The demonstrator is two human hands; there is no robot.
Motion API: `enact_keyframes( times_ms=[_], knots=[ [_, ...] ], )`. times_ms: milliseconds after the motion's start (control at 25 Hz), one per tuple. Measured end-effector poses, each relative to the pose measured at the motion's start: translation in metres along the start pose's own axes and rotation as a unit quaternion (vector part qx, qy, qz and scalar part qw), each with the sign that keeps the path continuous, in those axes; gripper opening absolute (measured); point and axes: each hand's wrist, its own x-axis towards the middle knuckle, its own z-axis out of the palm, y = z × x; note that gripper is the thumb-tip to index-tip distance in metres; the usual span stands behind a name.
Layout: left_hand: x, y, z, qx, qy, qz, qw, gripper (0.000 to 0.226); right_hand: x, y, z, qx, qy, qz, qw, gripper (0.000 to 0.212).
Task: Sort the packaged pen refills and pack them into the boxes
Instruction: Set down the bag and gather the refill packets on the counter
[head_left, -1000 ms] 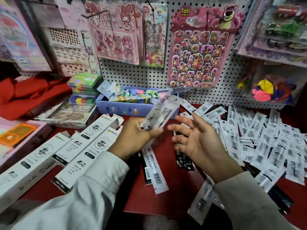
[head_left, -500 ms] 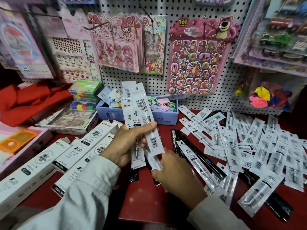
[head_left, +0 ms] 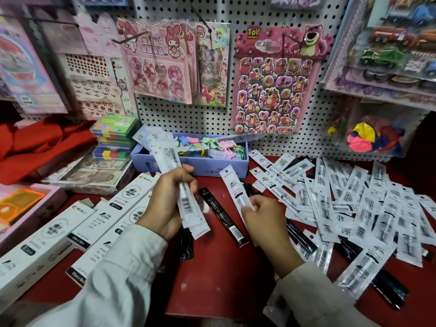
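My left hand [head_left: 166,199] grips a bunch of white packaged pen refills [head_left: 169,159], held upright above the red table [head_left: 212,279]. To its right, my right hand [head_left: 262,215] pinches the lower end of a single white refill pack [head_left: 233,185], which tilts up and to the left. One black refill pack [head_left: 221,218] lies flat between the two hands. A big loose pile of white and black refill packs [head_left: 354,204] covers the table's right side. Three long white boxes [head_left: 44,241] lie side by side on the left, flaps open at their far ends.
A blue tray of coloured clips [head_left: 188,164] stands at the back centre. Stacked colourful cases [head_left: 113,135] and red cloth [head_left: 35,145] sit at back left, a pink box [head_left: 28,208] at far left. Sticker sheets hang on the pegboard [head_left: 179,116] behind.
My right hand has picked one white refill pack off the table and lifted it. The bunch in my left hand has tilted further left and dropped slightly.
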Motion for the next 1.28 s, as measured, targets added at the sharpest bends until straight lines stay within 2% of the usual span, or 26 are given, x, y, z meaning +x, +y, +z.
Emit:
enact_keyframes(
  times_ms=[40,120,160,200,320,400,440,520,600,680,760,840,920,960,1000,1080,1200,1280],
  knots=[
    [0.001,-0.002,0.001,0.009,-0.012,-0.008,1.0,0.022,0.0,-0.003,-0.004,0.115,-0.02,0.016,0.993,0.012],
    [-0.001,-0.009,0.006,0.03,-0.035,-0.01,0.999,0.021,-0.003,-0.012,-0.013,0.334,-0.09,0.035,0.938,0.011],
    [-0.003,-0.013,0.01,0.037,-0.054,-0.009,0.998,0.018,-0.004,-0.014,-0.015,0.39,-0.124,0.029,0.912,0.012],
    [-0.006,-0.017,0.015,0.05,-0.074,-0.011,0.996,0.021,-0.005,-0.015,-0.017,0.402,-0.154,0.019,0.902,0.015],
    [-0.014,-0.03,0.031,0.102,-0.081,-0.025,0.991,0.02,-0.018,-0.016,-0.019,0.347,-0.217,-0.002,0.912,0.02],
    [-0.017,-0.039,0.043,0.107,-0.057,-0.051,0.991,0.009,-0.029,-0.011,-0.028,0.282,-0.211,-0.016,0.936,0.012],
    [-0.019,-0.043,0.05,0.113,-0.05,-0.066,0.99,0.01,-0.035,-0.006,-0.037,0.221,-0.19,-0.034,0.956,0.01],
    [-0.023,-0.051,0.062,0.129,-0.051,-0.081,0.987,0.016,-0.046,0.008,-0.063,0.025,-0.114,-0.093,0.989,0.012],
    [-0.025,-0.058,0.069,0.143,-0.081,-0.084,0.983,0.016,-0.054,0.022,-0.095,-0.183,-0.047,-0.111,0.976,0.015],
    [-0.035,-0.067,0.077,0.218,-0.124,-0.082,0.965,0.01,-0.061,0.042,-0.133,-0.289,-0.032,-0.037,0.956,0.016],
    [-0.045,-0.081,0.082,0.364,-0.175,-0.048,0.914,0.012,-0.068,0.063,-0.162,-0.343,-0.028,0.049,0.938,0.018],
    [-0.053,-0.097,0.087,0.519,-0.217,-0.018,0.827,0.022,-0.072,0.083,-0.175,-0.354,-0.012,0.102,0.93,0.024],
    [-0.06,-0.111,0.09,0.662,-0.214,0.018,0.718,0.046,-0.076,0.099,-0.169,-0.343,-0.009,0.115,0.932,0.033],
    [-0.062,-0.116,0.092,0.704,-0.205,0.037,0.679,0.058,-0.078,0.106,-0.164,-0.331,-0.008,0.113,0.937,0.037],
    [-0.063,-0.121,0.093,0.724,-0.198,0.059,0.658,0.066,-0.079,0.11,-0.158,-0.32,0.0,0.107,0.941,0.042],
    [-0.061,-0.125,0.093,0.724,-0.198,0.112,0.652,0.065,-0.079,0.114,-0.15,-0.316,0.016,0.09,0.944,0.052],
    [-0.052,-0.117,0.088,0.682,-0.201,0.136,0.69,0.045,-0.076,0.112,-0.141,-0.3,-0.018,0.056,0.952,0.058],
    [-0.045,-0.112,0.083,0.659,-0.18,0.14,0.717,0.036,-0.073,0.111,-0.135,-0.271,-0.007,0.044,0.962,0.053]
  ],
)
